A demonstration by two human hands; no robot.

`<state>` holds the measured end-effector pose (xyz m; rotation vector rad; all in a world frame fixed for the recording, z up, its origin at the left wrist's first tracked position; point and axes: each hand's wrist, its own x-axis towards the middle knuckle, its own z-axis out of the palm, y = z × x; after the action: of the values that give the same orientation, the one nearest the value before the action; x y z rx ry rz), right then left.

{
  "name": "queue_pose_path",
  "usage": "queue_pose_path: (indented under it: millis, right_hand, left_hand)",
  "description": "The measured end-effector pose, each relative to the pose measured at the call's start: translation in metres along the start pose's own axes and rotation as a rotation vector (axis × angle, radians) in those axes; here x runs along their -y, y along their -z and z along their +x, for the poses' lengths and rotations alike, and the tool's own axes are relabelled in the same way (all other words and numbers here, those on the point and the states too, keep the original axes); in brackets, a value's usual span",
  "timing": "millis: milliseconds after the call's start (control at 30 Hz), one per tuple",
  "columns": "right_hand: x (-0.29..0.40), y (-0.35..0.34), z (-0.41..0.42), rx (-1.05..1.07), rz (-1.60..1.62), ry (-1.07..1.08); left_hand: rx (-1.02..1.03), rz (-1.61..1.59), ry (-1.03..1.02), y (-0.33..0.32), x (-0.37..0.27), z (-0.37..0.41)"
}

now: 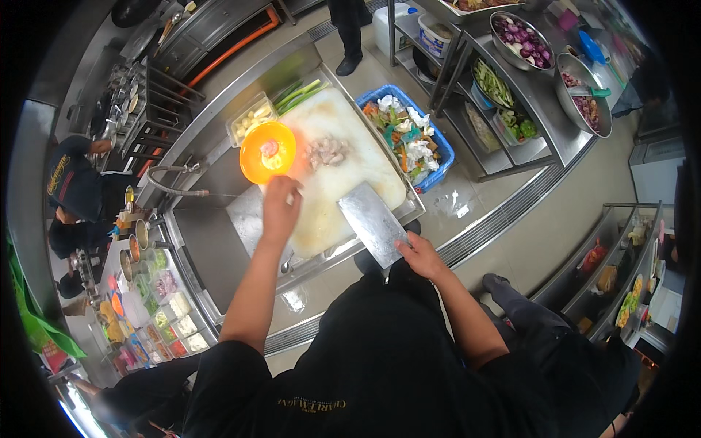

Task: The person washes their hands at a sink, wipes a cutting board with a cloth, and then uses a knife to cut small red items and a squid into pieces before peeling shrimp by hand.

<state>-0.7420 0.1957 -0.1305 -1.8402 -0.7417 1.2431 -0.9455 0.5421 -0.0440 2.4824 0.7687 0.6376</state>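
In my right hand (420,256) is a broad metal cleaver (372,222), its flat blade over the near edge of a white cutting board (328,213). My left hand (282,207) has curled fingers at the near rim of a bright orange bowl (249,159); whether it grips the rim I cannot tell. A small pinkish lump (269,148) lies inside the bowl. To the bowl's right, a pile of pale raw meat pieces (327,152) rests on the board. Green onion stalks (300,96) lie at the far end, beside a clear container (235,117) of pale peeled cloves.
A blue waste crate (442,148) full of scraps stands right of the board. Left are a steel sink (205,230) and a hose tap (178,190). Steel shelving (515,137) holds vegetables; a bowl of onions (523,41) tops it. Other people stand nearby.
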Motion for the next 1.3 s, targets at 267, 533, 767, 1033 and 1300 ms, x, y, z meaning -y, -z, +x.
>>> queue_pose_path:
  millis: [267, 533, 767, 1033, 1300]
  right_hand:
    - [0.000, -0.004, -0.002, -0.020, -0.005, -0.020]
    - [-0.004, -0.007, -0.005, -0.054, 0.020, -0.033]
    - [-0.007, -0.002, -0.010, -0.036, 0.013, 0.030]
    - [-0.014, -0.007, -0.004, -0.037, 0.105, -0.019]
    - [-0.009, -0.010, 0.007, -0.119, 0.111, 0.051]
  left_hand:
    - [-0.021, -0.010, 0.496, -0.057, -0.001, 0.016]
    - [-0.320, 0.148, 0.912, -0.139, -0.003, 0.042]
    - [-0.204, -0.010, 1.000, -0.128, 0.005, 0.057]
    - [-0.092, 0.089, 0.484, -0.108, -0.005, 0.043]
    - [0.144, -0.201, 0.329, -0.077, -0.042, -0.032]
